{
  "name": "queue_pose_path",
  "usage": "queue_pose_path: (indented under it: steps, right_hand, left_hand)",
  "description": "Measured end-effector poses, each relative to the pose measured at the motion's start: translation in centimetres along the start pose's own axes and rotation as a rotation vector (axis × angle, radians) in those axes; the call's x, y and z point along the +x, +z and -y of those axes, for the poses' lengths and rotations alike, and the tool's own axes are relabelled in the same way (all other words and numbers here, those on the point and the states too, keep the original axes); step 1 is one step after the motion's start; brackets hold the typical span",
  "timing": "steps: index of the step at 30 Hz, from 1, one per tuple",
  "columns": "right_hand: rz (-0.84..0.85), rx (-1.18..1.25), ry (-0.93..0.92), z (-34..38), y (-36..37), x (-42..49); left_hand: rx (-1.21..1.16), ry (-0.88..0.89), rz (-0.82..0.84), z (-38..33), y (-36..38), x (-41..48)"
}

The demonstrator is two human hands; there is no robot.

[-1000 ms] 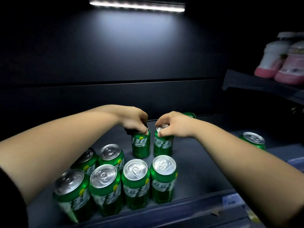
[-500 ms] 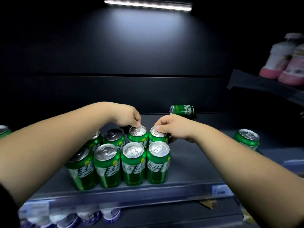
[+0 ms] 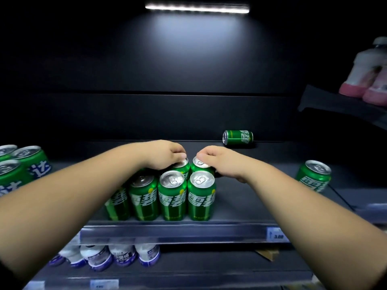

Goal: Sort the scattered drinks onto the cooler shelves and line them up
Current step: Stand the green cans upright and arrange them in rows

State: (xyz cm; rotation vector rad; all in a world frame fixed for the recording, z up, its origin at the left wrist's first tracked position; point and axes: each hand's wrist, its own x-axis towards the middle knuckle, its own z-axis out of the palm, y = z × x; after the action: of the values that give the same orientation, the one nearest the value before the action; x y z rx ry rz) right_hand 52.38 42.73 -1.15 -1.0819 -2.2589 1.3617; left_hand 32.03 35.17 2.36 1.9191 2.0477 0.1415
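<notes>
Far left, a cluster of cans (image 3: 19,164) stands at the shelf (image 3: 251,208) edge. Left hand (image 3: 165,154) pinches the rim of a back-row can (image 3: 181,165); right hand (image 3: 217,159) pinches its neighbour (image 3: 200,164), behind the front row (image 3: 167,197). Further right, a tipped can (image 3: 238,137) lies at the back, one upright can (image 3: 314,175) apart.

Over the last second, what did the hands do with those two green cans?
Both hands, left and right, drew the two back cans toward the shelf front, tucking them behind the front row. Fingers stay on their tops. The toppled can and the lone can didn't move.
</notes>
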Motion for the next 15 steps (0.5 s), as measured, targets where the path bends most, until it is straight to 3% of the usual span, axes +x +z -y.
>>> queue_pose_path:
  steps: [3,5,9,12,15]
  right_hand:
    - [0.063,0.032,-0.037,-0.3,-0.3,-1.3]
    - [0.109,-0.073,-0.092,-0.3,-0.2,-2.5]
    - [0.09,-0.285,-0.149,-0.8,1.2,-3.8]
    - [0.051,-0.284,-0.186,-1.0,1.5,-4.0]
    - [0.033,-0.358,-0.23,-1.2,1.5,-4.2]
  left_hand:
    - [-0.088,0.04,-0.113,-0.4,0.6,-1.6]
    - [-0.09,0.07,-0.146,-0.9,0.9,-3.0]
    - [0.128,0.059,-0.045,-2.2,2.4,-5.9]
    - [0.345,0.124,-0.172,-2.5,4.3,-6.6]
    - [0.348,0.116,-0.239,-2.6,4.7,-6.2]
